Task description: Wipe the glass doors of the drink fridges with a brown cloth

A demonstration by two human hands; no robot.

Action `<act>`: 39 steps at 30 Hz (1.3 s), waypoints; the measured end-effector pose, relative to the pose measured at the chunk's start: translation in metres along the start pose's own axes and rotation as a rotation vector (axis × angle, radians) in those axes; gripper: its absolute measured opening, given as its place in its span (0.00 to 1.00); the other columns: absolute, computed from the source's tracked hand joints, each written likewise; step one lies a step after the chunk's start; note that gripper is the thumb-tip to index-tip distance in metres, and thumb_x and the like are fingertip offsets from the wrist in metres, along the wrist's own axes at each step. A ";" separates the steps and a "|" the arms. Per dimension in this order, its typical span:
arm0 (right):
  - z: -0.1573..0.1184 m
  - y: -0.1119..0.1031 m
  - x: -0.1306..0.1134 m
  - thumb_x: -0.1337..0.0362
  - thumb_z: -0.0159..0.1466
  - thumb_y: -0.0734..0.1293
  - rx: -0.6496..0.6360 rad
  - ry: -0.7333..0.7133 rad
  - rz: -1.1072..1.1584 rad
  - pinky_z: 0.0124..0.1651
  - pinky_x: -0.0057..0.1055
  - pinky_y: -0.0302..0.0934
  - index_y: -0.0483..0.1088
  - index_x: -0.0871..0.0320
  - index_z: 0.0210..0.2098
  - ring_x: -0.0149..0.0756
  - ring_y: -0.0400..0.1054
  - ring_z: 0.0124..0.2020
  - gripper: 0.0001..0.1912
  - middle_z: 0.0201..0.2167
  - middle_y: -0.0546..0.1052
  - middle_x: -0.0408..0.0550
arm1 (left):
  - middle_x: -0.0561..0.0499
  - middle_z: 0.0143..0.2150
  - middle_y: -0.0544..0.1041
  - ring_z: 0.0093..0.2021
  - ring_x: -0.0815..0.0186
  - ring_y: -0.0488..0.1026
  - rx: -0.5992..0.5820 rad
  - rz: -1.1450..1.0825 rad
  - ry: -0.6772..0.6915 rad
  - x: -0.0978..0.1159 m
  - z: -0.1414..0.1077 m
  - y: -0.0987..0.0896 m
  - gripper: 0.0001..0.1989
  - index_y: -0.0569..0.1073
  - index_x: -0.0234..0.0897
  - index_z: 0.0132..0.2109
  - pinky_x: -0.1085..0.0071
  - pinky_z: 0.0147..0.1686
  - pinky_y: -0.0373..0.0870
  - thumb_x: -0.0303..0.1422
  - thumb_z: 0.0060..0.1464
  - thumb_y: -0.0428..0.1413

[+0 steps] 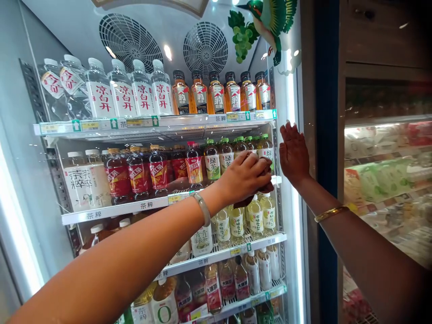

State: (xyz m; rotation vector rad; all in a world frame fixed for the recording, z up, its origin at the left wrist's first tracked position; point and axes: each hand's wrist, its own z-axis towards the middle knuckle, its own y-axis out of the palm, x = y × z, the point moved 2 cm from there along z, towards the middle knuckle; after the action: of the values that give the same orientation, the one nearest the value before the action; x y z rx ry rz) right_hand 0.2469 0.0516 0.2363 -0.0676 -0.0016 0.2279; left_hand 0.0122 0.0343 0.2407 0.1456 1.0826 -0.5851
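Note:
My left hand (245,175), with a pale bangle (201,209) on its wrist, is closed over a dark reddish-brown cloth (266,185). It presses the cloth to the glass door of a drinks fridge, in front of the green-tea bottles (212,159). Most of the cloth is hidden under the fingers. To the right, my right hand (294,155) lies flat near the door's edge, its fingers stretched upward and holding nothing. A gold bangle (330,214) circles that wrist.
Behind the glass, shelves hold clear water bottles (99,92), amber drinks (216,92) and red-labelled teas (118,175). A bird sticker (270,22) is at the top right. A dark frame (327,135) separates this fridge from another display with packaged goods (388,177).

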 end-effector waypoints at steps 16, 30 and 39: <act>-0.012 0.029 -0.076 0.56 0.75 0.49 0.062 0.167 -0.051 0.78 0.56 0.40 0.44 0.56 0.77 0.43 0.39 0.79 0.33 0.77 0.51 0.56 | 0.43 0.56 0.77 0.53 0.50 0.70 -0.035 0.070 -0.055 -0.047 -0.026 -0.036 0.13 0.77 0.43 0.52 0.51 0.55 0.67 0.42 0.64 0.58; -0.019 0.022 -0.100 0.58 0.76 0.52 0.034 -0.015 -0.006 0.78 0.57 0.41 0.53 0.50 0.75 0.41 0.48 0.77 0.29 0.75 0.59 0.50 | 0.43 0.58 0.76 0.54 0.52 0.69 -0.044 -0.013 -0.033 -0.050 -0.046 -0.044 0.12 0.77 0.42 0.51 0.53 0.56 0.67 0.41 0.67 0.55; -0.020 0.023 -0.101 0.58 0.76 0.52 0.048 0.003 0.007 0.79 0.56 0.41 0.52 0.48 0.75 0.41 0.48 0.77 0.29 0.75 0.58 0.48 | 0.43 0.57 0.76 0.53 0.53 0.70 -0.017 -0.027 -0.057 -0.037 -0.057 -0.045 0.10 0.77 0.42 0.50 0.51 0.58 0.65 0.37 0.67 0.55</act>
State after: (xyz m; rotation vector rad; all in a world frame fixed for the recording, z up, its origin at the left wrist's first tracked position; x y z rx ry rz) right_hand 0.1438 0.0494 0.2151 -0.0206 0.0074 0.2349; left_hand -0.0685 0.0324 0.2528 0.0991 1.0354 -0.6004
